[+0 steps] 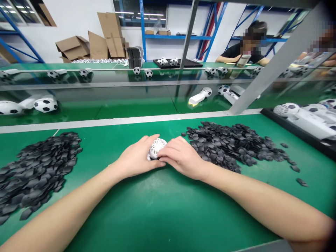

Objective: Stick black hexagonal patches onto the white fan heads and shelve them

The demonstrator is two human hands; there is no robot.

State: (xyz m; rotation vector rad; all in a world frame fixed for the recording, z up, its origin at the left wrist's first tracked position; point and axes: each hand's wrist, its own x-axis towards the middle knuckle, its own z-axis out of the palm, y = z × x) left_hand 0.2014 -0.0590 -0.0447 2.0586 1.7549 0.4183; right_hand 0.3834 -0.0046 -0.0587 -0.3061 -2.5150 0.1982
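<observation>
Between my two hands is a small white soccer-ball-shaped part point(158, 147) with an openwork shell, just above the green table. My left hand point(138, 157) wraps round its left side, thumb along the near side. The fingers of my right hand point(182, 157) are pinched together against the ball's right side. Whatever they may hold is hidden. To the right of that hand lies a spread heap of small flat black pieces point(225, 143). Another heap of similar black pieces point(42, 171) lies at the left, beyond my left forearm.
A black tray point(301, 131) holds white handled pieces with ball heads at the right. Beyond a pale rail, a shiny green belt point(126, 101) carries similar pieces, such as a white handheld unit point(201, 97). A slanted grey post point(273, 66) stands right. Across the belt sits a person point(236, 52).
</observation>
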